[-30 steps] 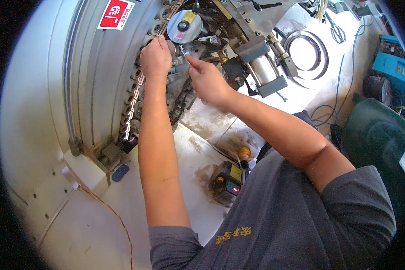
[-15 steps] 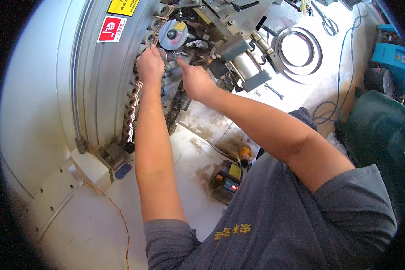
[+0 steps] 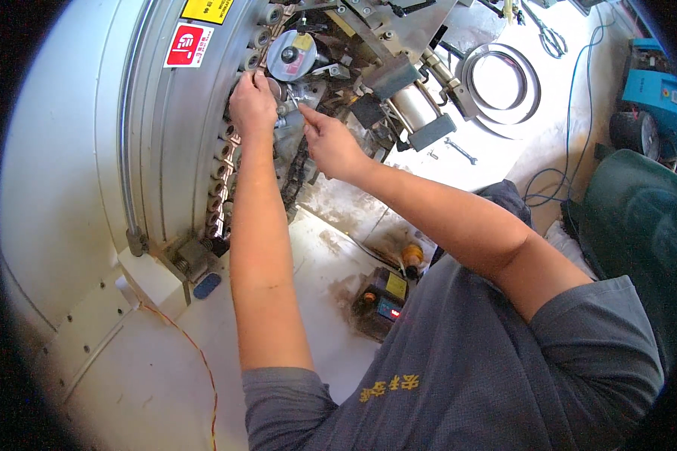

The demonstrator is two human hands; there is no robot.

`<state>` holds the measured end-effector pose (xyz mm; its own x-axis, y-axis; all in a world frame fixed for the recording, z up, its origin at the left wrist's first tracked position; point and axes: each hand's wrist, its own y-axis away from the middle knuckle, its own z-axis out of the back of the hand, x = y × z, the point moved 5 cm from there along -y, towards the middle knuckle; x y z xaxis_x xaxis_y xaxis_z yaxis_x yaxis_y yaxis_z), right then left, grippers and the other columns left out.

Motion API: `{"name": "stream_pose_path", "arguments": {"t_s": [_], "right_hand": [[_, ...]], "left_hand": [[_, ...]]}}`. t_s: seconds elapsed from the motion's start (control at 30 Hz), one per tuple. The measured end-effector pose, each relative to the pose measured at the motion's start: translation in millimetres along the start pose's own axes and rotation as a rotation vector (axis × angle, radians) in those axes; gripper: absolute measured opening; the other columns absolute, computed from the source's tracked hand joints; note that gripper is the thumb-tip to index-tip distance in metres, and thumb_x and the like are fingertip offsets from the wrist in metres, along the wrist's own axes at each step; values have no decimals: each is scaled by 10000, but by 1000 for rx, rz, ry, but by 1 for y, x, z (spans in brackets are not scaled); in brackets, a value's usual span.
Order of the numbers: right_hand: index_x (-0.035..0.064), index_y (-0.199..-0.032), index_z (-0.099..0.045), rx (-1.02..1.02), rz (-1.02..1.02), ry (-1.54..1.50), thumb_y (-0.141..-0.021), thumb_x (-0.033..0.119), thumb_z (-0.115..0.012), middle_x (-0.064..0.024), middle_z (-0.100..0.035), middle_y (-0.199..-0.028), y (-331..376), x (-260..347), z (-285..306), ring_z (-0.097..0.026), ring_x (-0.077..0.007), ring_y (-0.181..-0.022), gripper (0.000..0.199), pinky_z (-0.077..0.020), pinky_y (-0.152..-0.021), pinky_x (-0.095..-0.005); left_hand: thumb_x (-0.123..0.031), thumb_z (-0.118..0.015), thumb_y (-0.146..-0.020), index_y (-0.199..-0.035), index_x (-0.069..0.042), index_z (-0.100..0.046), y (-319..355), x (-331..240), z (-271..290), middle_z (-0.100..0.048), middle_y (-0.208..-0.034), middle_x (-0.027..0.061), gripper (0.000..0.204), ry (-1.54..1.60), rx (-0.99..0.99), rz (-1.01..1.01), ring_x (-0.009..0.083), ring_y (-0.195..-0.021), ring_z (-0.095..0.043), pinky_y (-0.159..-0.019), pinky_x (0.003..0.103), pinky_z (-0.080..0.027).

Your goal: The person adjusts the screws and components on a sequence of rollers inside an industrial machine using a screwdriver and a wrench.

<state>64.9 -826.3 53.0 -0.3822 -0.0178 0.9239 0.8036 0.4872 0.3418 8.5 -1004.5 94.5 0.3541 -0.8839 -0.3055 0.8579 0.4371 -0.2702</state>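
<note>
My left hand is closed at the machine, its fingertips on the edge of a round metal disc beside the row of rollers; the fingers partly hide this disc. To its right, my right hand is closed round a slim shiny metal tool, most of which the fingers cover. The tool's tip points up at the machine parts next to the disc. Just above both hands is a larger grey wheel with a dark hub.
A tall grey machine panel runs along the left. A metal cylinder juts out at the right of the hands. Beyond it lie a wrench, metal rings and scissors. A black box with a lit display sits below.
My right hand has shifted slightly down and turned, so more of the slim tool shows. The left hand stays at the disc, almost unmoved.
</note>
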Motion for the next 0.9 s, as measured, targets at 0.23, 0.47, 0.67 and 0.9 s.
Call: {"name": "stream_pose_path", "arguments": {"t_s": [0.23, 0.47, 0.67, 0.9], "right_hand": [[-27, -1417, -544, 71, -140, -20, -1004, 110, -502, -339, -685, -1031, -4, 4, -2, -720, -397, -900, 437, -558, -851, -441], [-4, -1449, -539, 98, -217, -115, -1026, 129, -482, -179, -682, -752, -4, 14, 4, -635, -241, -514, 447, -545, -563, -403], [41, -1471, -540, 69, -294, -199, -1031, 147, -476, -147, -678, -771, -7, 10, -9, -581, -212, -451, 456, -481, -441, -410], [41, -1380, -577, -67, -403, -396, -1027, 116, -428, -134, -625, -679, -48, -6, -14, -574, -235, -462, 390, -451, -400, -435]], "left_hand": [[-385, -477, -1030, -971, -46, -745, 0, 11, -3, -710, -948, 286, 436, -170, 153, 67, 504, -918, -662, -852, 590, -507], [-376, -464, -1035, -956, -32, -728, -1, 11, -7, -702, -934, 287, 441, -195, 129, 70, 523, -890, -655, -822, 601, -502], [-369, -475, -1031, -963, -44, -738, -2, 10, -3, -707, -932, 288, 424, -182, 151, 54, 511, -904, -663, -833, 605, -510], [-378, -466, -1033, -952, -52, -731, -14, 0, -9, -706, -930, 287, 428, -183, 135, 27, 513, -897, -663, -830, 605, -511]]}}
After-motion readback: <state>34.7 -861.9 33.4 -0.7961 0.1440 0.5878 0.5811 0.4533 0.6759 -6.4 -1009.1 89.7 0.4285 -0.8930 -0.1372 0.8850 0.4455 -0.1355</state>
